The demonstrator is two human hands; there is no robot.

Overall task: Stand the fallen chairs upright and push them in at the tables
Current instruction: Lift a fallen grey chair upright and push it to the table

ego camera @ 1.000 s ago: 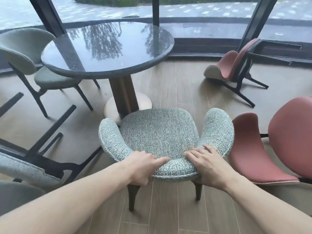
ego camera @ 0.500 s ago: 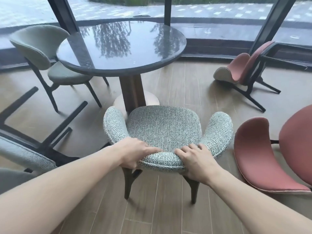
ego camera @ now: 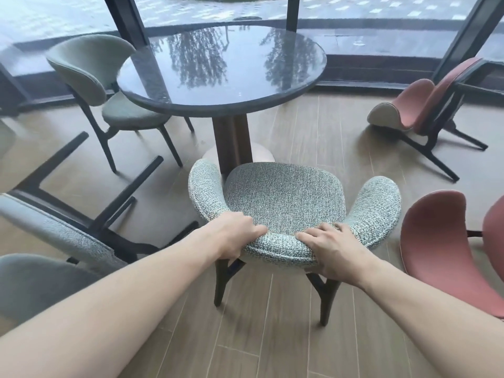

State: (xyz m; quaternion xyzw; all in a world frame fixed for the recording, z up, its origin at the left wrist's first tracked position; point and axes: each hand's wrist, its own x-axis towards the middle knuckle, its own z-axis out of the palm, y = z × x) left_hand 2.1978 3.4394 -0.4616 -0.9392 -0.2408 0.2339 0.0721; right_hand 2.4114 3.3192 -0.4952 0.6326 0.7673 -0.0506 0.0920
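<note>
We see round dark tabletop (ego camera: 222,69) on pedestal, window behind. Green chair (ego camera: 109,88) upright at its left. Two pink chairs: one (ego camera: 425,110) tipped over far right, one (ego camera: 436,249) near right. Grey chair (ego camera: 62,233) fallen at left, legs out. Tweed chair (ego camera: 286,203) upright facing table, seat near pedestal. Our left hand (ego camera: 234,236) and right hand (ego camera: 332,249): each grip closed on its backrest.

A café or lounge seating area: beyond the hands stands a round table (ego camera: 222,72) ringed by upholstered chairs (ego camera: 92,77), on a wood-plank floor (ego camera: 313,126) before tall windows (ego camera: 207,8) onto wet paving.
</note>
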